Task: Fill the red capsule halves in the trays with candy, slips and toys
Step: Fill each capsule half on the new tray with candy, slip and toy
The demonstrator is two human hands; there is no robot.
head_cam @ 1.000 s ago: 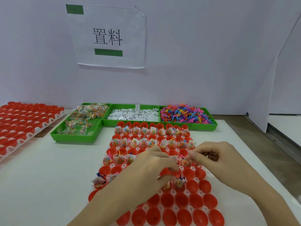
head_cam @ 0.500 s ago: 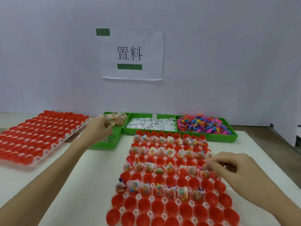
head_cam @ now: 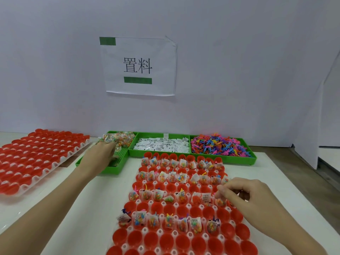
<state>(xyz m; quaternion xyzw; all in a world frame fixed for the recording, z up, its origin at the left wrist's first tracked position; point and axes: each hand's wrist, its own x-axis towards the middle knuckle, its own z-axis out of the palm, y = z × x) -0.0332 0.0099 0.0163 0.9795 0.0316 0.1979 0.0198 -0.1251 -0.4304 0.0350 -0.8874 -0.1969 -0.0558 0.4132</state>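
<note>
Here the left hand (head_cam: 100, 155) reaches into the green candy tray (head_cam: 117, 167) at the back left of the surface (head_cam: 88, 203), its fingers spread over the heap of candy packets (head_cam: 119, 139); whether it has one pinched yet I cannot tell, since the fingertips are blurred. The right hand (head_cam: 239, 195) hovers over the working tray (head_cam: 184, 205) of red capsule halves, its grip narrow, thumb and forefinger drawn together near a filled cup on the right of the fourth row (anything it may hold is too small to make out).

The slips (head_cam: 161, 146) and the toys (head_cam: 219, 145) lie in their own green trays just behind the working tray. Several rows there already carry packets, while others between them and the nearest rows stand bare.

To do this step well, I judge the left hand should take one packet only, lifting it clear of its neighbours so none trail out, then drop it upright into a bare cup, working along a row in order so no cup is skipped. A second tray (head_cam: 36, 159) of halves waits at the left.
</note>
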